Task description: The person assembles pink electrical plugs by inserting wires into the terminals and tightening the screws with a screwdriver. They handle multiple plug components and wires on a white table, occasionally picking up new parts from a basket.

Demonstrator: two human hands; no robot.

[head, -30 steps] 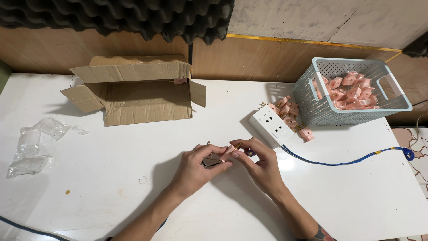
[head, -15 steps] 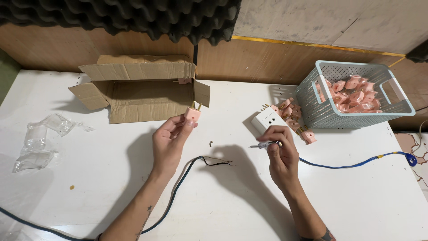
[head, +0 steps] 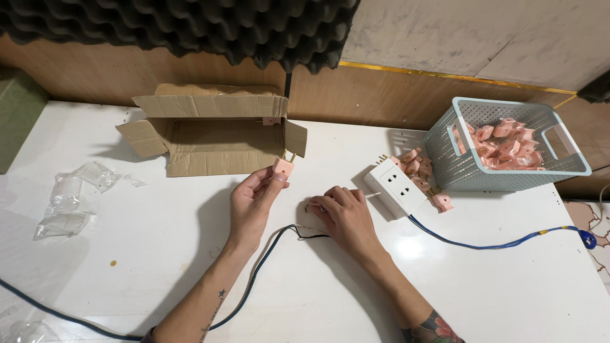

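Observation:
My left hand (head: 251, 202) holds a small pink plug (head: 283, 166) up by its body, prongs pointing away, just in front of the open cardboard box (head: 210, 130). My right hand (head: 343, 216) rests on the white table and grips a thin screwdriver (head: 368, 195) whose tip points toward the white socket block (head: 395, 186). Under the right hand lies the bare end of a black cable (head: 279, 238).
A light blue plastic basket (head: 565, 166) full of pink plugs stands at the right, with several more plugs (head: 419, 168) beside the socket block. A blue cord (head: 502, 242) runs right from the block. Crumpled clear plastic bags (head: 73, 197) lie at the left.
The hands were together over the cable a second ago. Since then the left hand lifted the pink plug toward the box, and the right hand came down onto the table by the cable end.

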